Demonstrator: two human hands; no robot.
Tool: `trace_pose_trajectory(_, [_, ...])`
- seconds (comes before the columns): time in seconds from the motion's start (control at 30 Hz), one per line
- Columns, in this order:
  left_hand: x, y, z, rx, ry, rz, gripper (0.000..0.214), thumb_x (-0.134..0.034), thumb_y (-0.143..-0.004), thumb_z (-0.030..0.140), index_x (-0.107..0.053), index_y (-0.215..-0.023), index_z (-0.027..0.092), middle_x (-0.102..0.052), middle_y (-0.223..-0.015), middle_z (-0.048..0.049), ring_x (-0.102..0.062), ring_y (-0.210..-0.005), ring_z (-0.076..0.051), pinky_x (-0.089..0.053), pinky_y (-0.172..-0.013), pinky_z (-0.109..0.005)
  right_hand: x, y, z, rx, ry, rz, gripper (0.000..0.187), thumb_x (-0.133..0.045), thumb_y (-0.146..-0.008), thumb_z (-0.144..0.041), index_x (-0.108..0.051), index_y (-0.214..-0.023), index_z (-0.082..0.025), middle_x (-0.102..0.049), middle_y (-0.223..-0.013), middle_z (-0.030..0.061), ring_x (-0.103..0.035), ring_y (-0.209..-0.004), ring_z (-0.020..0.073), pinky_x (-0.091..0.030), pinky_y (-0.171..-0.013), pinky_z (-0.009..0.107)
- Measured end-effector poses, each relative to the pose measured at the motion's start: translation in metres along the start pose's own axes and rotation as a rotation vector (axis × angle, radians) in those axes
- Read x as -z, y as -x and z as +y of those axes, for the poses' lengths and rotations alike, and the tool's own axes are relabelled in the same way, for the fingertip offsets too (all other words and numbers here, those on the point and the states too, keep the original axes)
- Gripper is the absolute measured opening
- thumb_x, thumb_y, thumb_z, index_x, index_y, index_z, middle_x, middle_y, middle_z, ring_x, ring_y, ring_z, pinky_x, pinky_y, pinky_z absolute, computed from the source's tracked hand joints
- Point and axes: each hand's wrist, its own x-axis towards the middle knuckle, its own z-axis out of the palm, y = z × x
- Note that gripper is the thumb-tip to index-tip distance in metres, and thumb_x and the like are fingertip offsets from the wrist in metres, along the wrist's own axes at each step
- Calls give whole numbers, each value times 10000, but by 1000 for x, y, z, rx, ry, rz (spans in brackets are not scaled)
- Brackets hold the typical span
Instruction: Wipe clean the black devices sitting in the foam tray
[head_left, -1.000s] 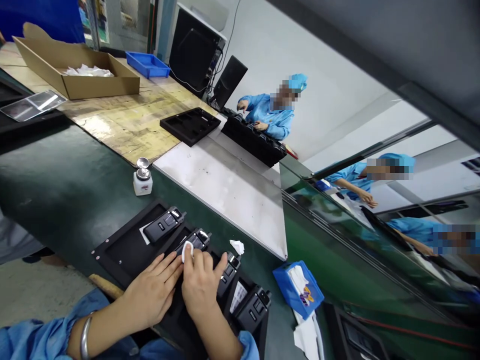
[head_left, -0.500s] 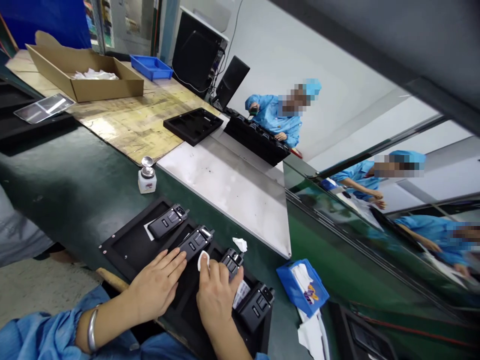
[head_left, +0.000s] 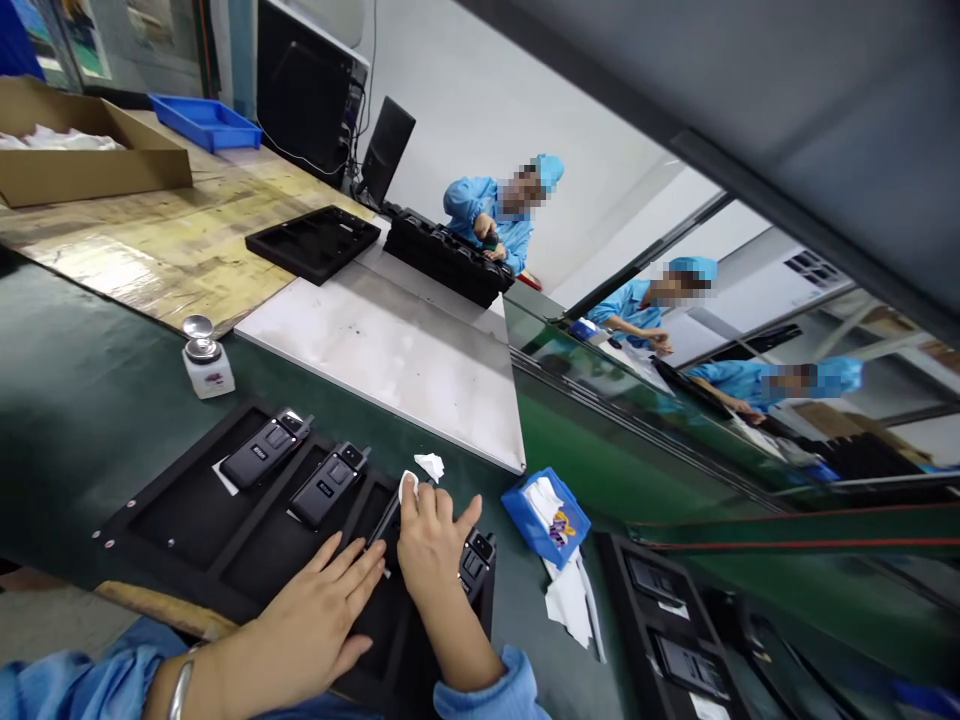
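Note:
My right hand (head_left: 433, 545) presses a small folded white wipe (head_left: 408, 483) onto the third walkie-talkie (head_left: 385, 518), covering most of it. Flat and stretched out, my left hand (head_left: 319, 620) has its fingertips at the lower edge of that same radio. A black compartment tray (head_left: 191, 545) holds the radios. To the left in it lie two more, a walkie-talkie (head_left: 268, 450) with a white slip under it and another walkie-talkie (head_left: 328, 486). Past my right wrist, a further walkie-talkie (head_left: 476, 563) is partly hidden.
A crumpled white wipe (head_left: 430, 466) lies behind the tray. A white pump bottle (head_left: 208, 370) with its lid up stands behind left. At right are a blue bin (head_left: 546, 518), loose white paper (head_left: 570, 603) and another black tray (head_left: 637, 625) with radios. Co-workers sit farther back.
My left hand has shifted from the second radio to the third. My right hand has brought the wipe onto the third radio. The view has swung to the right.

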Motion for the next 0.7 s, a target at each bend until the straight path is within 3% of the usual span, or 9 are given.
trace_pose_trajectory(0.33, [9, -1, 2, 65, 8, -110, 672, -517, -895, 280, -333, -1538, 211, -263, -1622, -72, -411, -1413, -307, -236, -1197, -545, 3, 17, 13, -72, 140, -51, 402, -446, -924, -103, -600, -1294, -71, -602, -898, 108, -473, -918, 258, -148, -1089, 690])
trace_pose_trajectory(0.5, [8, 0, 1, 64, 12, -106, 693, -489, -904, 256, -271, -1561, 216, -204, -1640, -57, -388, -1429, -299, -260, -1191, -538, 9, 39, 22, -180, 95, -27, 361, -460, -906, -83, -662, -1203, -116, -620, -901, 95, -481, -902, 252, -122, -1091, 695])
trace_pose_trajectory(0.6, [11, -1, 1, 57, 11, -121, 659, -466, -925, 272, -287, -1556, 203, -211, -1638, -68, -383, -1429, -309, -268, -1178, -564, 17, 49, 7, -154, -33, 42, 393, -471, -919, -118, -619, -1281, -157, -638, -981, 88, -482, -949, 252, -78, -1105, 691])
trace_pose_trajectory(0.7, [15, -3, 2, 67, 9, -122, 621, -484, -926, 294, -361, -1527, 200, -326, -1600, -97, -404, -1414, -318, -257, -1181, -566, 20, 46, -17, -53, -132, 47, 370, -469, -953, -180, -610, -1294, -168, -643, -972, 78, -482, -960, 244, -16, -1115, 683])
